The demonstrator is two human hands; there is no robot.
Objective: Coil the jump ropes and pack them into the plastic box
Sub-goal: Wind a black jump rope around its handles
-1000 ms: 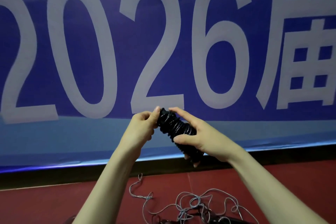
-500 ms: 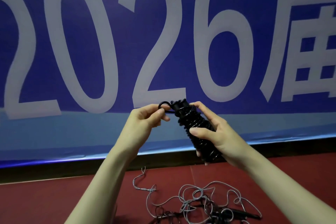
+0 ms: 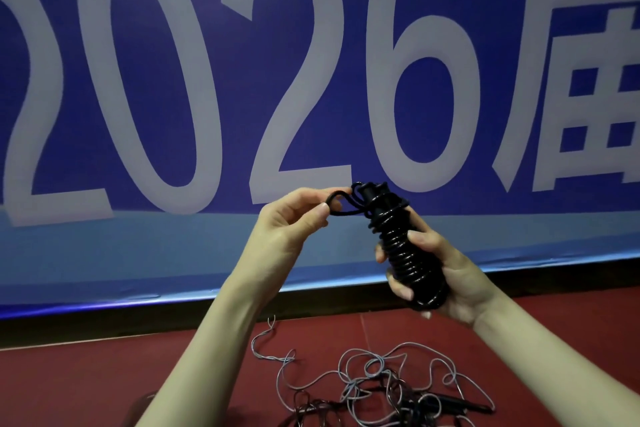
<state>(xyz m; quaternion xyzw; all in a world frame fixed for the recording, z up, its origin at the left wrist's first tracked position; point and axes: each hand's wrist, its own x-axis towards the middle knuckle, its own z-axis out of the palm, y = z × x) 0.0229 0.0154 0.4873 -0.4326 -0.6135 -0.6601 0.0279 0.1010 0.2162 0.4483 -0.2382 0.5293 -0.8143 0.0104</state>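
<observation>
Rope (image 3: 401, 246), black and wound tight round its handles, is held up in front of the banner (image 3: 104, 253), its last loop being tucked.
Right hand (image 3: 450, 274) curls its fingers round the coil; left hand (image 3: 291, 218) pinches the free loop between thumb and forefinger. Best keep the coil squeezed and draw the loop snug under a turn, or it may spring loose. Grey rope (image 3: 374, 371) lies tangled on the red floor (image 3: 86, 385) below, uncoiled; no box in view.

Large white "2026" and a partly cropped Chinese character on the blue banner (image 3: 207, 253)
</observation>
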